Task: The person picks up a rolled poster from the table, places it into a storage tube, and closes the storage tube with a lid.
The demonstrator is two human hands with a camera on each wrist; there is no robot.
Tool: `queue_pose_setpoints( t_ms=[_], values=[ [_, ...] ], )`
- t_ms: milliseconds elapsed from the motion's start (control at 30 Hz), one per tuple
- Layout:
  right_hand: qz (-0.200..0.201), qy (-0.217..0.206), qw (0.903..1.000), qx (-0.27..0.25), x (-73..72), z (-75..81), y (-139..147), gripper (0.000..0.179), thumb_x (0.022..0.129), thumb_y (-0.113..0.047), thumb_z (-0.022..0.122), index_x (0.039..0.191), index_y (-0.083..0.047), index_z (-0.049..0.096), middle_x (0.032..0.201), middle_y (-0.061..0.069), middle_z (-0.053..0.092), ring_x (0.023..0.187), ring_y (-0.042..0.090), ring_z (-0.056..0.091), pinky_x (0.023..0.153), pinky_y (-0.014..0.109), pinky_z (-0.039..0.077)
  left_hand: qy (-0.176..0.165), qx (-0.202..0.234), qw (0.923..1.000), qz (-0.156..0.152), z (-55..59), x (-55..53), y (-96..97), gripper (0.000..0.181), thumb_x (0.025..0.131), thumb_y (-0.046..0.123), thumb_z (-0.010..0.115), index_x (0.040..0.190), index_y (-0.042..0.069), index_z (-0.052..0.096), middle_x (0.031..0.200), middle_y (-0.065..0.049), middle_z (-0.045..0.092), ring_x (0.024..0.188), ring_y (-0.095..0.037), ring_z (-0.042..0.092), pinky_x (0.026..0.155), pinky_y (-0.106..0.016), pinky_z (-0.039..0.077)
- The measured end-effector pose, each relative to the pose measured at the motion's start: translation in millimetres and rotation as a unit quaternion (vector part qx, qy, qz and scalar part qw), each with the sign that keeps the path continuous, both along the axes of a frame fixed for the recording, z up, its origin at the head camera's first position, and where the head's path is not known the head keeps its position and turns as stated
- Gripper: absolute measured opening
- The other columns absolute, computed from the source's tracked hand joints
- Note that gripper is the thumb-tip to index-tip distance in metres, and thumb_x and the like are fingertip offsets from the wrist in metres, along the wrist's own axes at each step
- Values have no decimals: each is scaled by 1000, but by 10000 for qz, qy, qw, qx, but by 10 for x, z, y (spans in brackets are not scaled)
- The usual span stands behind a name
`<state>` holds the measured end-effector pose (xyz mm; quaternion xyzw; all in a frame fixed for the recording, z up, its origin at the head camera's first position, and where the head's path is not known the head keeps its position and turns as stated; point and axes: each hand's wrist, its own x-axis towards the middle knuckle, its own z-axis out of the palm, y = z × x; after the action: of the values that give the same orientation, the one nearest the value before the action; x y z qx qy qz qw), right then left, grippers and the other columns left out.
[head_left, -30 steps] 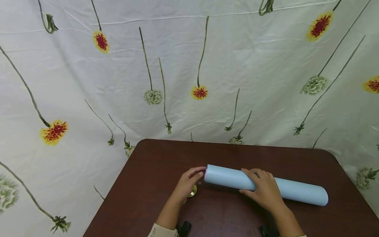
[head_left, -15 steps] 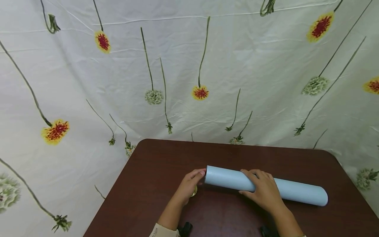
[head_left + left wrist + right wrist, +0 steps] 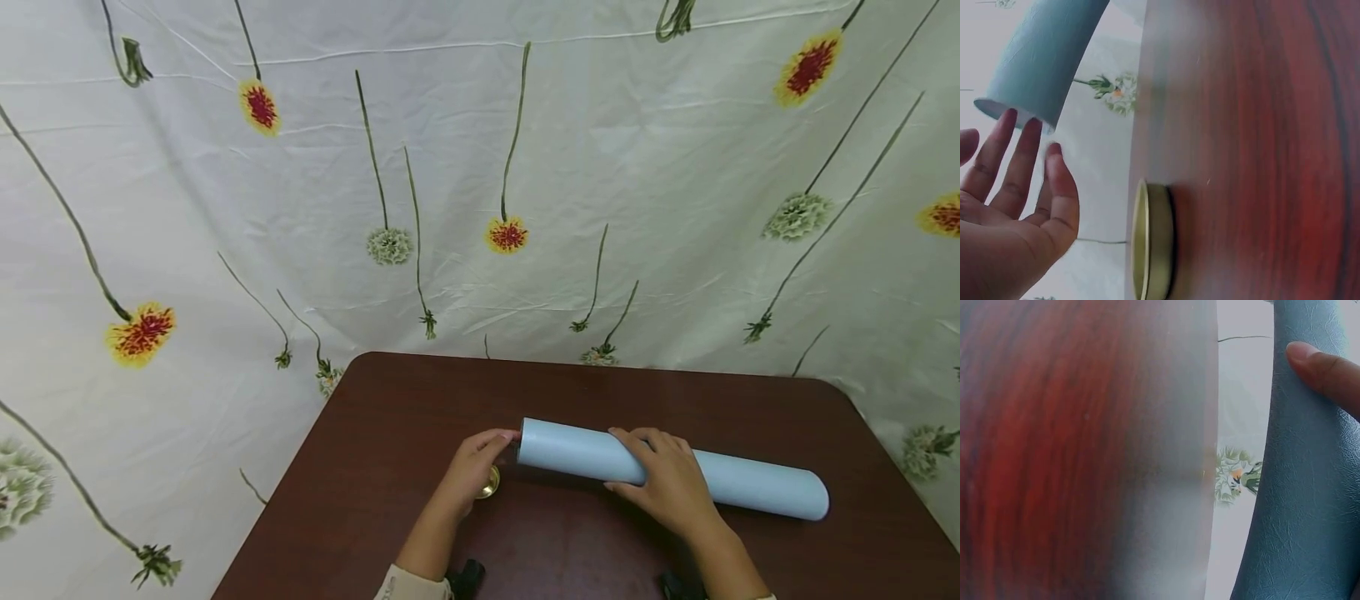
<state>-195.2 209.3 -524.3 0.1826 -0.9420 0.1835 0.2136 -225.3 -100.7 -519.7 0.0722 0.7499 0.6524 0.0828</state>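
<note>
The head view looks forward and down across the desk (image 3: 420, 400); both wrist views, close and turned sideways, share the blue tube (image 3: 765, 485).

No lettering, number or sign is readable.

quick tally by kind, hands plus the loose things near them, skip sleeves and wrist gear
Hands: 2 (left hand, right hand)
Tubes: 1 (blue tube)
Round gold items: 1 (gold item)
Total: 4
</note>
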Motion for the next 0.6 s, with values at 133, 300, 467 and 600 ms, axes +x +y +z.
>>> queue_pose_setpoints(
  t_ms=[133, 300, 467, 600],
  values=[
    [-21, -24, 10000, -4, 5, 10, 2, 85, 66, -45, 93, 141, -23, 60, 117, 7, 66, 108, 32, 64, 96, 56, 44, -11, 66, 9999, 98, 37, -23, -52, 31, 105, 24, 53, 117, 2, 71, 122, -17, 69, 113, -30, 62, 93, -44, 53],
    [-26, -13, 10000, -22, 8, 26, 9, 85, 66, -45, 93, 141, -22, 60, 117, 8, 66, 108, 33, 64, 96, 57, 43, 0, -308, 9992, 244, 90, -43, -161, 30, 101, 26, 61, 121, 5, 69, 122, -16, 68, 106, -25, 61, 88, -36, 51],
    [-27, 60, 10000, -14, -1, 23, 18, 85, 65, -45, 93, 140, -22, 60, 117, 8, 66, 107, 32, 64, 96, 57, 44, 307, -1263, 9913, 189, 117, -57, -289, 37, 97, 25, 68, 130, 7, 65, 121, -11, 65, 113, -26, 62, 94, -42, 52],
    [-2, 71, 10000, 6, 1, 19, 20, 85, 66, -45, 93, 140, -21, 60, 117, 8, 66, 107, 33, 64, 95, 57, 44, 501, -2261, 9728, -85, 87, -37, -361, 51, 92, 27, 74, 138, 9, 60, 129, -10, 60, 124, -33, 56, 100, -54, 48]
  ],
)
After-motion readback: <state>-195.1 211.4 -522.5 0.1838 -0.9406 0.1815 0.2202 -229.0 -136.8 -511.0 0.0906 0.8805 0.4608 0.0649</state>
